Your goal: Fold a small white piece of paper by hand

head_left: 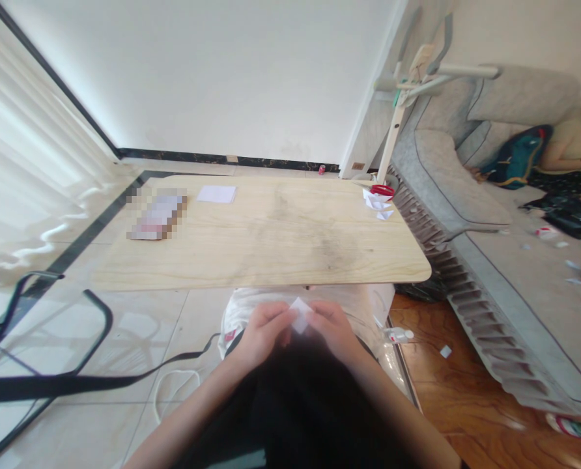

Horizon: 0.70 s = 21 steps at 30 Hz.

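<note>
Between my two hands, low over my lap and just in front of the table's near edge, is a small piece of folded white paper (300,315), turned so that a corner points up. My left hand (269,326) pinches its left side, thumb on top. On the opposite side my right hand (330,324) grips the paper with closed fingers. Some of the fingertips are hidden behind the paper. Folded white paper pieces (377,203) lie at the table's far right corner, by a red ring-shaped item (382,190). A stack of white paper (216,194) rests near the far edge.
The wooden table (251,254) spans the front, with a blurred-out flat item (158,215) at its left. A black strap (99,383) and a metal frame (105,312) stand left. To the right are a grey sofa (466,176), a seated person (571,140) and a bottle (400,335).
</note>
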Each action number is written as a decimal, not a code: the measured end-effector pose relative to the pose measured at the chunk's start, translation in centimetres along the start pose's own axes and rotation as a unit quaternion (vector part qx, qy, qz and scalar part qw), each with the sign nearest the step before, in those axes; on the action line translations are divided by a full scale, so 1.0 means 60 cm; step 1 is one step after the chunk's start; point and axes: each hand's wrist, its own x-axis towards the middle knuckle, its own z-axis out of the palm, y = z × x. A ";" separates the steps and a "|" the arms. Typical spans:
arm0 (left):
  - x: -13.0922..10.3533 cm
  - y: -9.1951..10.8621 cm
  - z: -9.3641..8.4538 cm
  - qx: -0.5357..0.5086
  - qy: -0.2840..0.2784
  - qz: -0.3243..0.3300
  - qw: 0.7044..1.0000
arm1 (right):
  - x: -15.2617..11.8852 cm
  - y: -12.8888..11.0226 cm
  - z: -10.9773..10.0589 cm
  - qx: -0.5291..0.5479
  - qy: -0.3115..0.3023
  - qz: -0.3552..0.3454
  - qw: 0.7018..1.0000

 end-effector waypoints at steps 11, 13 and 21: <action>0.001 -0.005 0.000 0.045 0.038 0.037 0.998 | -0.001 0.001 0.001 0.006 0.019 0.009 1.000; 0.000 -0.005 -0.002 0.056 0.046 0.048 0.996 | -0.002 0.005 0.001 0.015 0.028 0.010 0.999; -0.001 -0.005 0.001 0.063 0.046 0.059 0.995 | 0.001 0.011 0.006 0.026 0.036 0.008 0.999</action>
